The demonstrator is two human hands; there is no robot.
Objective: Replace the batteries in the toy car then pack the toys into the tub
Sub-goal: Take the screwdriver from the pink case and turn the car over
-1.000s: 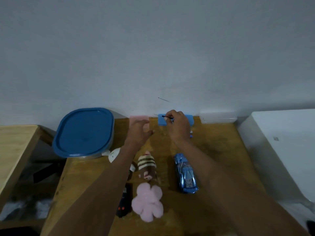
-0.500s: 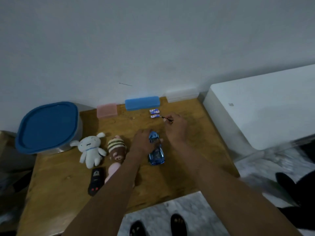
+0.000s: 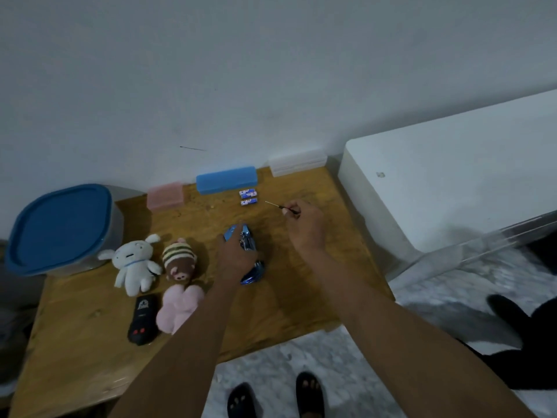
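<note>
My left hand point(image 3: 235, 257) grips the blue toy car point(image 3: 247, 245), tipped on its side on the wooden table point(image 3: 283, 300). To the car's right, my right hand point(image 3: 306, 227) pinches a thin small screwdriver point(image 3: 278, 206) whose tip points left toward two blue-white batteries point(image 3: 248, 197). The tub point(image 3: 60, 229), closed with a blue lid, stands at the table's left edge. A white bunny plush point(image 3: 135, 263), a striped brown plush point(image 3: 179, 260), a pink plush point(image 3: 177, 307) and a black remote point(image 3: 142, 319) lie between the tub and the car.
Along the wall sit a pink box point(image 3: 165, 195), a long blue case point(image 3: 226, 180) and a clear box point(image 3: 297, 162). A white appliance point(image 3: 452, 182) stands right of the table. Sandalled feet point(image 3: 275, 396) show below the front edge.
My left hand has rolled the car from upright onto its side. My right hand with the screwdriver drew back from the blue case to the right. The view swung rightward and down.
</note>
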